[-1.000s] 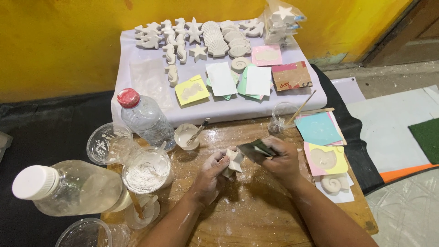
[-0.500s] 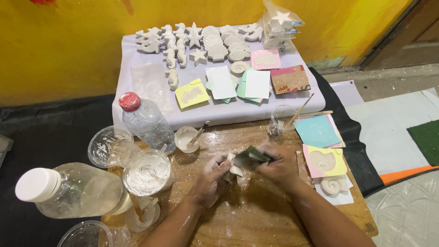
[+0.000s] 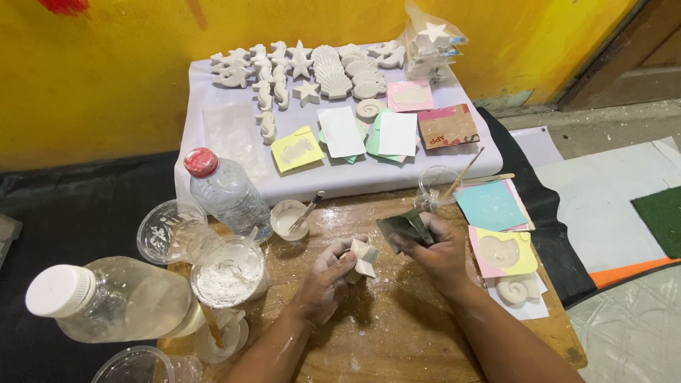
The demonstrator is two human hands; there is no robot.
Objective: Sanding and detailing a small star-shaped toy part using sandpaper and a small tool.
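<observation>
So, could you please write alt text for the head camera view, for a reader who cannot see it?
A person's left hand holds a white plaster star while the right hand holds a dark folded sheet beside it, over a dusty wooden table. Bottles, cups of white powder and rows of plaster sea shapes surround them.

A clear plastic bag (image 3: 433, 42) of white star casts stood at the far right end of the white board (image 3: 340, 181), against the yellow wall. A brown cardboard piece (image 3: 447, 126) with red print lay flat just before it. A clear bottle (image 3: 227, 191) with a red cap stood at the board's near left edge; a larger white-capped bottle (image 3: 106, 298) lay on its side at lower left.
</observation>
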